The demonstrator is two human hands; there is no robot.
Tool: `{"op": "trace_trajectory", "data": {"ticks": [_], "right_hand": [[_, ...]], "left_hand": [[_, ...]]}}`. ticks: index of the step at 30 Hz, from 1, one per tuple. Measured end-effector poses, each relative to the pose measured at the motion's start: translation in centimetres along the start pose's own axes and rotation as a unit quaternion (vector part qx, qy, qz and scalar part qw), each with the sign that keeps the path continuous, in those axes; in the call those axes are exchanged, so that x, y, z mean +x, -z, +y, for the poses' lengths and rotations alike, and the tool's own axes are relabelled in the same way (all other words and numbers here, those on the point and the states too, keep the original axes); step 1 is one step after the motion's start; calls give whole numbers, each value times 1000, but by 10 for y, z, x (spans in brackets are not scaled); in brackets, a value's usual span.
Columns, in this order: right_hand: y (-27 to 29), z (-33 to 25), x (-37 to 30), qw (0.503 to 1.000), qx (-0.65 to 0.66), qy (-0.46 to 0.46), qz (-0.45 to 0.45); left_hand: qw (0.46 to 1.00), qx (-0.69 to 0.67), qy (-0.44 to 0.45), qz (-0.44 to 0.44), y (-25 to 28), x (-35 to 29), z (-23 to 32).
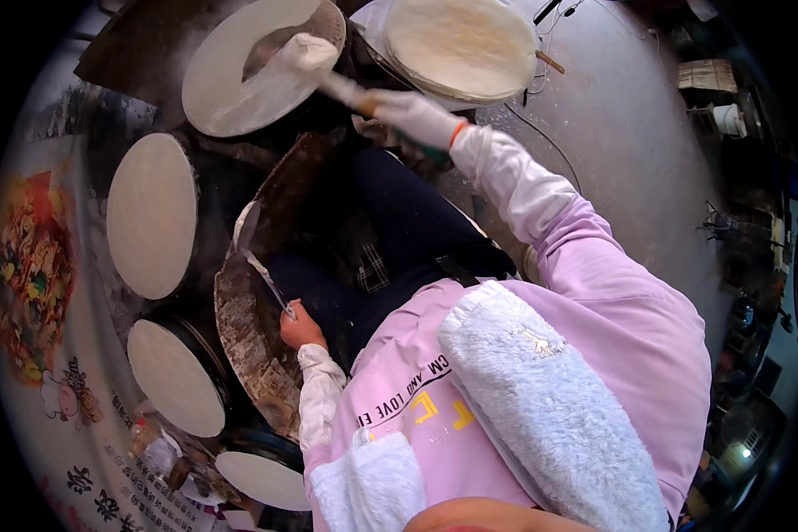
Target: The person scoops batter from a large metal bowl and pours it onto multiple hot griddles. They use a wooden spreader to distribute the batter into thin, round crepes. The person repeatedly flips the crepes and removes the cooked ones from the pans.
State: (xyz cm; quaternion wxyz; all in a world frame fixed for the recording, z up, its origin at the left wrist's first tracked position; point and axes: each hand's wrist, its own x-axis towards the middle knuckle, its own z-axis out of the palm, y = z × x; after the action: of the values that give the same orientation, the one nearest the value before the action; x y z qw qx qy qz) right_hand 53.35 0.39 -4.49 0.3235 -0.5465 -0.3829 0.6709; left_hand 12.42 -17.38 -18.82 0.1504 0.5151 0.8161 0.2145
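Note:
My right hand point(421, 118), in a white glove, is closed round the tan handle of a batter spreader point(341, 89). Its whitish, lumpy head is blurred and touches the batter point(217, 75) on the far round griddle point(332, 31). That batter forms a wide ring around a bare, darker patch. Low by my left thigh, my bare left hand point(303, 326) grips a thin long-handled spatula point(266, 272). Its batter-smeared end rests near the rim of a curved, crusted brown board point(248, 328); whether they touch I cannot tell.
More griddles carry pale round sheets, one at the left point(153, 215), another below it point(177, 377) and one nearest point(262, 479). A stack of pale flatbreads point(457, 49) stands at the far right, with a wooden stick point(550, 62) beside it. Cables point(550, 142) lie on the floor.

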Motion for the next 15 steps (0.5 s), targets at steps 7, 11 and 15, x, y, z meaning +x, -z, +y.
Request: {"op": "trace_trajectory", "data": {"ticks": [7,11,15], "right_hand": [[55,49,37,972,-189,98,100],[73,-7,48,980,-190,31,46],[59,4,1,989,-120,-25,-77]], "left_hand": [[1000,3,-16,-3,0,-3,1],[1000,24,15,-6,0,-1,5],[1000,0,6,1,-4,-1,4]]}}
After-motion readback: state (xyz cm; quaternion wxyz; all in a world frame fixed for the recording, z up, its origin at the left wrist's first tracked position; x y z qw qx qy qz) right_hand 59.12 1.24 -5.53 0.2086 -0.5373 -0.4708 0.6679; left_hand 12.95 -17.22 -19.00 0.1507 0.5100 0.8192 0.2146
